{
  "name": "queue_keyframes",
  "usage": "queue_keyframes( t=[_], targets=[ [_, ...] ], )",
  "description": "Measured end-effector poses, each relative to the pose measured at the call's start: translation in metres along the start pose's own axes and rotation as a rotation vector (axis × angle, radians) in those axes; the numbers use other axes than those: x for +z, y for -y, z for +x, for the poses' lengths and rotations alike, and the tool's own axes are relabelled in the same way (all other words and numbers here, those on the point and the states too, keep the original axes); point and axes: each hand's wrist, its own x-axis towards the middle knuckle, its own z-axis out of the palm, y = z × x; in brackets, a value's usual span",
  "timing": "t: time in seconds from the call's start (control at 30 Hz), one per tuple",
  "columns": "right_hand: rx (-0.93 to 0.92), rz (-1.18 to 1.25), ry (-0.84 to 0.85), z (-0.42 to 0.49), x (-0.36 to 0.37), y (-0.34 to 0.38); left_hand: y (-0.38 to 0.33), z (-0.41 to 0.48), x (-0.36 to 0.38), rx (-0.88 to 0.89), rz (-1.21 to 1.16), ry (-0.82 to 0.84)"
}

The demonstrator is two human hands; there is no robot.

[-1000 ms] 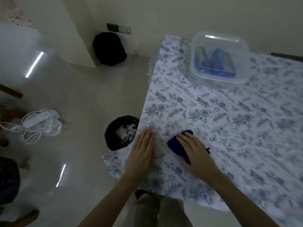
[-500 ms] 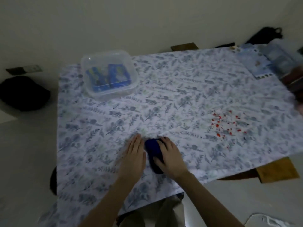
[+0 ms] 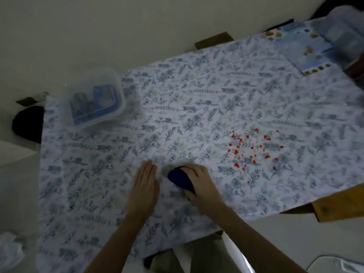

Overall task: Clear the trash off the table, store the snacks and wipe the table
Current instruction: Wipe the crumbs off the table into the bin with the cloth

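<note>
Blue cloth (image 3: 180, 180) — long axis diagonal.

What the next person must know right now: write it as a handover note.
The left hand lies flat on the tablecloth, holding nothing.
The right hand grips the blue cloth against the tablecloth, beside the left hand.
Snacks: blue packets in the clear container, far left corner.
Done: snacks stored.
Left: wiping; red specks lie right of the hands, untouched.
</note>
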Motion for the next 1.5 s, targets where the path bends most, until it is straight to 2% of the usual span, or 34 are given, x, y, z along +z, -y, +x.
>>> queue_keyframes(
  t=[0.1,0.23,0.37,0.47,0.57,0.7,0.8,0.9,1.1,1.33,1.5],
  targets=[
    [0.131,0.017,-0.083,-0.024,-0.06,-0.044,-0.053,0.036,0.006,0.071,-0.012,-0.004],
    [0.31,-0.112,-0.159,-0.053,-0.136,-0.11,-0.117,0.081,0.015,0.148,-0.028,0.004],
    [0.509,-0.214,-0.271,-0.073,-0.19,-0.163,-0.144,0.109,0.027,0.219,-0.004,-0.004],
    [0.628,-0.266,-0.372,-0.072,-0.212,-0.19,-0.136,0.126,0.033,0.132,0.048,-0.045],
    [0.656,-0.321,-0.354,-0.055,-0.221,-0.212,-0.121,0.131,0.032,-0.059,0.007,-0.07],
    [0.709,-0.417,-0.224,-0.022,-0.21,-0.231,-0.107,0.122,0.039,-0.03,0.015,-0.088],
    [0.767,-0.456,-0.276,0.002,-0.198,-0.235,-0.108,0.123,0.043,-0.059,0.012,-0.098],
    [0.754,-0.444,-0.367,0.018,-0.184,-0.232,-0.109,0.123,0.044,-0.069,0.01,-0.108],
    [0.57,-0.451,-0.336,0.041,-0.147,-0.198,-0.109,0.123,0.043,-0.062,-0.016,-0.117],
    [0.274,-0.423,-0.061,0.03,-0.104,-0.141,-0.109,0.123,0.042,-0.074,-0.031,-0.107],
    [0.114,-0.476,0.135,-0.019,-0.092,-0.132,-0.109,0.122,0.041,-0.077,-0.047,-0.103]
  ],
)
